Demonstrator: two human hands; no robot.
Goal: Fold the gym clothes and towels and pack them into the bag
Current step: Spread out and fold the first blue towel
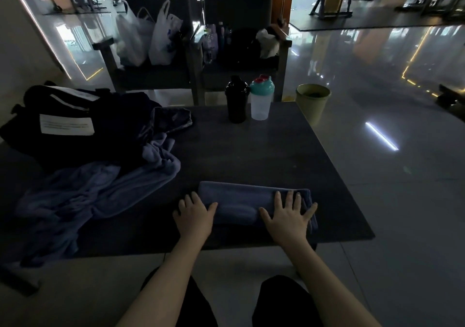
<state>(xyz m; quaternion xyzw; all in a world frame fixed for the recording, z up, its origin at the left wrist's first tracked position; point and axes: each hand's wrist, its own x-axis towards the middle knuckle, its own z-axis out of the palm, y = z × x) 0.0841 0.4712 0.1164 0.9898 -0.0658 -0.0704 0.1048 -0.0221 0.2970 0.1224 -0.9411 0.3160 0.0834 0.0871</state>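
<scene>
Currently the left hand [195, 212] and right hand [289, 213] are pressing flat, fingers spread and gripping nothing, on the one folded towel [241, 200] at the near edge of the table [251, 150]. Its long axis is running left to right. One bag [63, 122] is sitting far left, nearer the left hand, beyond one crumpled towel [100, 183]. Two shakers, one black [236, 100] and one clear [261, 100], are standing behind.

white label on bag [66, 124], print unreadable

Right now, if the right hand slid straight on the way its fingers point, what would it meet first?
The right hand lies on the folded towel; past its far edge only bare table shows, seemingly to the gap beside the clear shaker, though depth is unclear.
</scene>
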